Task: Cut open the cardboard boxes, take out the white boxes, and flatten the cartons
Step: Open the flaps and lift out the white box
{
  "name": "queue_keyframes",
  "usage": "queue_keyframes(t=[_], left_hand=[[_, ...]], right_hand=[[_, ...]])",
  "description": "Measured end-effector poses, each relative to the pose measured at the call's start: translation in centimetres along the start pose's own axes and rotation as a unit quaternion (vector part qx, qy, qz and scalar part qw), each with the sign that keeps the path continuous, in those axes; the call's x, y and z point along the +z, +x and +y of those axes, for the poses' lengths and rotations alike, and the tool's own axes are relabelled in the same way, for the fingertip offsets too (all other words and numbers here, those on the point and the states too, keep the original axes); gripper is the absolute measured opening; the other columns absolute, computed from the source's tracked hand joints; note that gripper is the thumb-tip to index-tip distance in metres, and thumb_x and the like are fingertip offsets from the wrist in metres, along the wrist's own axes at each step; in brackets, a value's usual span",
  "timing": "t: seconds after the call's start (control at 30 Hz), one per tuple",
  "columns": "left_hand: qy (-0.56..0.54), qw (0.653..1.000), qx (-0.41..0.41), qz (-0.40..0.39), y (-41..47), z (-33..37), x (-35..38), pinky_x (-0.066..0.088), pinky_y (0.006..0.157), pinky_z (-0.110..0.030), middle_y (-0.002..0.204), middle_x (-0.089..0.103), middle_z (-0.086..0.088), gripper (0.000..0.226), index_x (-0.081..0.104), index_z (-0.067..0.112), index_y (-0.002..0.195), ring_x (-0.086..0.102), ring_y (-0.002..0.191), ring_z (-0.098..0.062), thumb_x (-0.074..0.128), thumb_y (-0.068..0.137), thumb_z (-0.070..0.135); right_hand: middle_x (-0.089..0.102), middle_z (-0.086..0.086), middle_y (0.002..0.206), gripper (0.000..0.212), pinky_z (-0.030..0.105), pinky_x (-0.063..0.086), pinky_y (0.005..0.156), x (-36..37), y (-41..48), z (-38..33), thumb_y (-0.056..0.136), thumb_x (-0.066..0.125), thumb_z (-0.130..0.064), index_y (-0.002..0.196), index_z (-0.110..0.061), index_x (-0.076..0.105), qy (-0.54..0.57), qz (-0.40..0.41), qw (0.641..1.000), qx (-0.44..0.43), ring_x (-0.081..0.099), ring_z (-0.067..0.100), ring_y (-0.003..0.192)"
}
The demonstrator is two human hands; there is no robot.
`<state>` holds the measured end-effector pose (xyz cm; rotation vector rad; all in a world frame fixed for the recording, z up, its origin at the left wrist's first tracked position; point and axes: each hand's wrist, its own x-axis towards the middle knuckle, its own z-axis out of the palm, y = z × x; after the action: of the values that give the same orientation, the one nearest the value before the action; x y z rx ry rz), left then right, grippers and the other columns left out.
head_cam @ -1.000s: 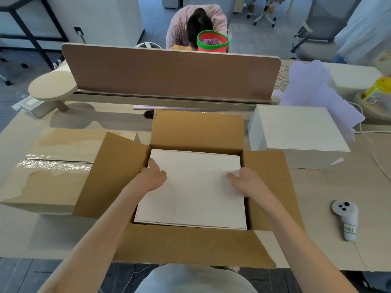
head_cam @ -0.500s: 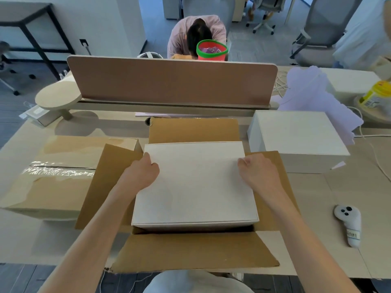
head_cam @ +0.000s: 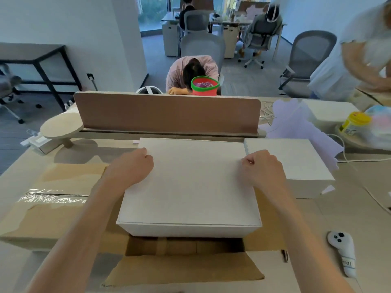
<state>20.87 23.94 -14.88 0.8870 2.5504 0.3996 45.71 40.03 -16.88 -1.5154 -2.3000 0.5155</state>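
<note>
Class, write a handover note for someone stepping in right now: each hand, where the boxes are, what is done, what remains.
The left hand and right hand each grip a side edge of the white box, held over the open carton.
Done: that carton is cut open; a second white box sits on the table at right.
Left: set this box down, flatten the carton, open the taped carton at left.

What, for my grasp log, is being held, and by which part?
The raised white box, by its side edges: left hand at left, right hand at right.
</note>
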Motion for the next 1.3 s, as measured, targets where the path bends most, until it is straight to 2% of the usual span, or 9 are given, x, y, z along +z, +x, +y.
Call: queue_keyframes(t=[0.13,0.23,0.4,0.63,0.73,0.8,0.93,1.13,1.3], left_hand=[[0.044,0.997,0.043,0.043,0.0,2.2,-2.2,0.043,0.096,-0.047,0.108,0.057,-0.010,0.024,0.049,0.015,0.091,0.052,0.102,-0.034,0.027,0.097,0.020],[0.049,0.996,0.066,0.046,0.4,4.2,-3.3,0.043,0.093,-0.046,0.104,0.056,-0.009,0.024,0.048,0.017,0.088,0.052,0.099,-0.034,0.026,0.095,0.024],[0.072,0.991,0.105,0.041,1.4,10.5,-3.2,0.044,0.094,-0.045,0.109,0.057,-0.007,0.029,0.052,0.016,0.101,0.053,0.102,-0.034,0.027,0.094,0.029],[0.083,0.987,0.132,0.024,3.4,21.7,1.8,0.036,0.082,-0.035,0.131,0.053,-0.012,0.043,0.047,0.009,0.131,0.051,0.114,-0.033,0.030,0.100,0.033],[0.069,0.988,0.136,0.009,4.5,25.7,4.2,0.037,0.082,-0.034,0.131,0.054,-0.013,0.044,0.047,0.007,0.131,0.053,0.110,-0.032,0.031,0.099,0.033],[0.063,0.989,0.137,0.001,5.2,27.7,5.3,0.038,0.082,-0.034,0.128,0.055,-0.014,0.043,0.048,0.007,0.130,0.053,0.105,-0.030,0.032,0.099,0.032],[0.058,0.988,0.140,-0.015,6.4,32.0,7.9,0.041,0.089,-0.038,0.133,0.053,-0.014,0.045,0.046,0.007,0.134,0.053,0.115,-0.033,0.032,0.100,0.033],[0.030,0.989,0.145,-0.028,8.4,37.6,10.7,0.040,0.087,-0.037,0.134,0.051,-0.016,0.046,0.044,0.007,0.136,0.051,0.117,-0.036,0.033,0.098,0.031],[0.017,0.991,0.126,-0.043,10.1,39.9,12.9,0.040,0.090,-0.037,0.135,0.051,-0.015,0.046,0.043,0.007,0.137,0.050,0.118,-0.035,0.033,0.098,0.028]], right_hand=[[0.040,0.001,0.059,0.029,0.032,0.037,0.060,-2.1,0.6,0.4,0.089,0.049,-0.019,0.061,-0.016,0.045,0.001,0.022,1.000,-0.013,0.041,0.032,0.066],[0.053,0.003,0.065,0.027,0.033,0.040,0.063,-4.1,1.3,0.7,0.090,0.048,-0.022,0.067,-0.010,0.057,-0.007,0.047,0.999,-0.019,0.049,0.035,0.070],[0.042,0.004,0.053,0.036,0.027,0.028,0.050,-7.6,4.2,3.7,0.087,0.048,-0.014,0.052,-0.011,0.040,0.004,0.081,0.997,0.000,0.041,0.027,0.057],[0.063,0.013,0.066,0.033,0.034,0.053,0.069,-11.2,10.4,11.2,0.090,0.051,-0.020,0.060,-0.007,0.059,-0.005,0.078,0.995,0.061,0.063,0.033,0.064],[0.063,0.014,0.069,0.031,0.036,0.054,0.071,-12.1,13.9,14.8,0.089,0.053,-0.022,0.060,-0.010,0.055,-0.002,0.078,0.994,0.077,0.066,0.036,0.070],[0.067,0.017,0.079,0.020,0.039,0.056,0.073,-12.2,16.0,16.8,0.086,0.054,-0.023,0.074,-0.010,0.062,0.000,0.068,0.994,0.086,0.067,0.036,0.075],[0.067,0.020,0.087,0.025,0.043,0.056,0.073,-13.0,19.4,20.7,0.083,0.054,-0.022,0.097,-0.003,0.063,0.009,0.065,0.992,0.110,0.066,0.038,0.083],[0.058,0.007,0.072,0.011,0.031,0.047,0.065,-14.9,23.2,25.2,0.078,0.054,-0.018,0.085,-0.012,0.059,-0.015,0.063,0.992,0.109,0.060,0.032,0.070],[0.058,0.008,0.077,0.024,0.032,0.050,0.068,-14.5,26.5,27.2,0.081,0.055,-0.017,0.100,-0.007,0.066,-0.036,0.050,0.990,0.129,0.055,0.029,0.070]])
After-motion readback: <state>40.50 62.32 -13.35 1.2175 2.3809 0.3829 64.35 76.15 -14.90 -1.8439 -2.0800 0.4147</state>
